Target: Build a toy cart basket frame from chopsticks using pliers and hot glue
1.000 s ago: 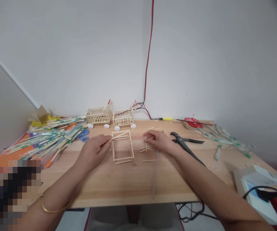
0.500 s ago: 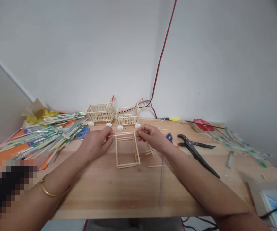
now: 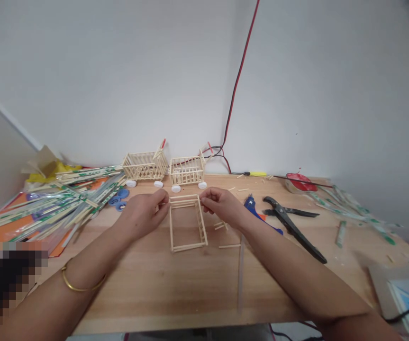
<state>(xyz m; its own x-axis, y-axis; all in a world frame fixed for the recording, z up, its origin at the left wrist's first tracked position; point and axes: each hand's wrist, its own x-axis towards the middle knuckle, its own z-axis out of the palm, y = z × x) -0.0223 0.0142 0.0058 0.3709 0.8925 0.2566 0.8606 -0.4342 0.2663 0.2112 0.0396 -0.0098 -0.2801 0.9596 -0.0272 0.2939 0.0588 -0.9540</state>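
Note:
A box-shaped frame of thin wooden sticks (image 3: 171, 227) stands on the table between my hands. At its far left corner, my left hand (image 3: 149, 210) is closed, fingertips pinched at the end of a stick (image 3: 183, 202) that spans the far side. My right hand (image 3: 220, 204) pinches at the opposite far corner, thumb and forefinger together by the same stick's other end. The fingers partly hide both ends. Behind the frame are two small stick-built carts, the left cart (image 3: 143, 166) and the right cart (image 3: 187, 171), with white wheels and red-tipped handles.
Wrapped wooden sticks (image 3: 83, 203) pile up at left beside blue rings (image 3: 119, 199). Right of my hands lie a blue glue gun (image 3: 250, 204), black-handled pliers (image 3: 293, 229), cut stick pieces (image 3: 230, 246) and empty wrappers (image 3: 353, 208). A red-and-black cable (image 3: 238, 85) runs down the wall.
My right hand has shifted slightly left, closer to the frame's far right corner. The stick at the far side now lies more level across the frame. More of the glue gun shows.

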